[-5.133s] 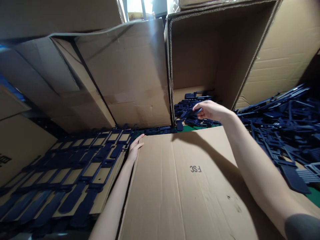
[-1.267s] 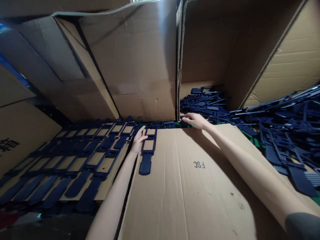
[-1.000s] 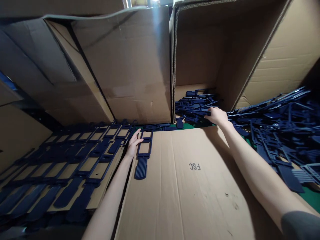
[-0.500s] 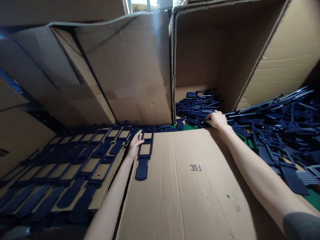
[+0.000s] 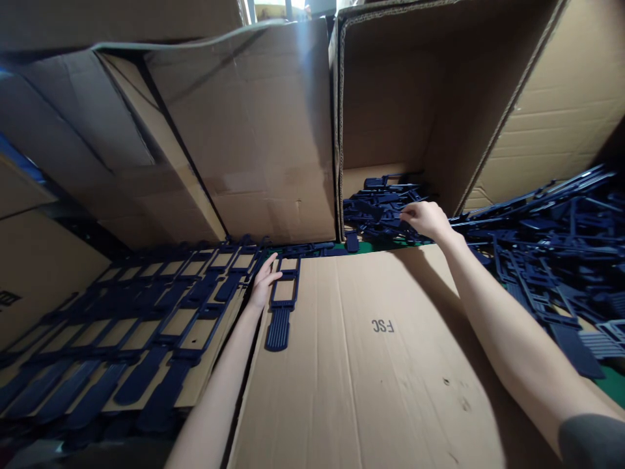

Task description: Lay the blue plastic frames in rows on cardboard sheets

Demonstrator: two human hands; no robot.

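A dark blue plastic frame piece with a ribbed tongue (image 5: 278,329) lies flat near the left edge of a cardboard sheet (image 5: 351,378) printed "FSC". My left hand (image 5: 263,286) rests beside it, fingers stretched apart, the thumb against the frame's left side. My right hand (image 5: 426,219) is at the mouth of an open carton, over a tangled pile of similar dark blue pieces (image 5: 374,208). Its fingers are pinched together. Whatever is between those fingertips blends into the dark pile, so I cannot make it out.
Rows of matching dark blue pieces (image 5: 141,335) lie on cardboard at the left. A larger loose heap (image 5: 551,241) spreads over a green surface at the right. The open carton (image 5: 390,111) and a closed carton side (image 5: 263,143) stand along the back.
My right hand has risen slightly, away from the sheet's far edge and up over the pile, fingers still pinched. My left hand and the frame piece beside it have stayed put.
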